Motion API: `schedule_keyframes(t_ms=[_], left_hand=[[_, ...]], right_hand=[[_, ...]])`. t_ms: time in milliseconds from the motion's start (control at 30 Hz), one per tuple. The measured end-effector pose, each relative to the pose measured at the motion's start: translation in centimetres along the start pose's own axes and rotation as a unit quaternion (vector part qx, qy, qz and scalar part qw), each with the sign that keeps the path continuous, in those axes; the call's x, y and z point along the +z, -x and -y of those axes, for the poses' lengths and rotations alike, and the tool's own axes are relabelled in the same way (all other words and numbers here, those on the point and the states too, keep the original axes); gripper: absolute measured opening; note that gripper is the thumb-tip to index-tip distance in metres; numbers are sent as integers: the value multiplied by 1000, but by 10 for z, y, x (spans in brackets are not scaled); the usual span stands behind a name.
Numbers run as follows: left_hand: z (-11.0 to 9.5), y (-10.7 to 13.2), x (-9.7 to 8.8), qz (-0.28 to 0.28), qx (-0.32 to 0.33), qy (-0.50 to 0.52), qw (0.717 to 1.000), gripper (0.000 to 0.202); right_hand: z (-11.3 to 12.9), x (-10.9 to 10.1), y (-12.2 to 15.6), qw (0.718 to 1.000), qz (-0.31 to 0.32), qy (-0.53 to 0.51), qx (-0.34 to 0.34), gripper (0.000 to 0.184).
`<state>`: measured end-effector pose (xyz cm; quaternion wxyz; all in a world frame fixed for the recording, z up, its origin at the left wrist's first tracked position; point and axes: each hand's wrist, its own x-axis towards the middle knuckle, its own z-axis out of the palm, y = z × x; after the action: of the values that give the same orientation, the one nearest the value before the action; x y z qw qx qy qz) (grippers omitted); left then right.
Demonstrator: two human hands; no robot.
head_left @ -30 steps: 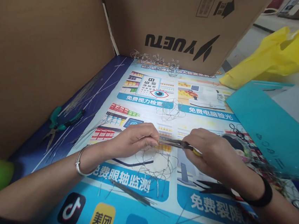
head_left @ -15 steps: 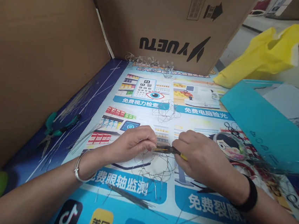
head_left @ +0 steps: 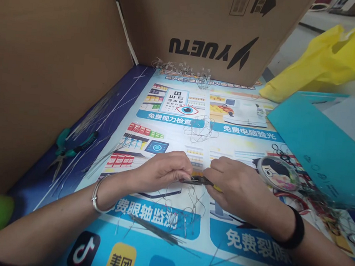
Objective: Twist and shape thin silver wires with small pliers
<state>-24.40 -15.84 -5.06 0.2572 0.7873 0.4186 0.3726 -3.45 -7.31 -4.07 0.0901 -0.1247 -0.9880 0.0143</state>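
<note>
My left hand (head_left: 164, 171) is closed in a pinch on a thin wire mesh piece (head_left: 186, 198) that hangs down over the printed blue mat (head_left: 172, 120). My right hand (head_left: 238, 187) is wrapped round small pliers (head_left: 199, 181) with a yellow handle, and their dark jaws meet the wire right at my left fingertips. A silver bracelet sits on my left wrist, a black band on my right. A bundle of straight wires (head_left: 155, 229) lies on the mat just below my hands.
Green-handled pliers (head_left: 69, 147) and long loose wires lie at the left, against a cardboard wall. A cardboard box (head_left: 206, 27) stands behind, with wire pieces (head_left: 183, 69) at its foot. Another wire tangle (head_left: 198, 128) lies mid-mat. A teal sheet (head_left: 315, 138), a yellow bag (head_left: 322, 63) and a round tin (head_left: 278, 174) sit right.
My right hand has moved left, bringing the pliers closer to my left fingertips. The wire mesh has shifted slightly under my hands.
</note>
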Motion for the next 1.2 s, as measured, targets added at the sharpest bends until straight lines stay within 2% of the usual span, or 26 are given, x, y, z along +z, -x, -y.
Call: schedule_keyframes(t_ms=[633,933,1200], left_hand=[[-3,1,1,15,26,-21,999,22],[-4,0,2,-26,-12,-42,999,25],[-4,1,5,-39,-34,-65,997,24]], right_hand=[[-1,3,-1,999,40,-16,1,17],[2,1,-1,1000,21,9,16,15],[4,-1,-2,998,44,31,37,12]])
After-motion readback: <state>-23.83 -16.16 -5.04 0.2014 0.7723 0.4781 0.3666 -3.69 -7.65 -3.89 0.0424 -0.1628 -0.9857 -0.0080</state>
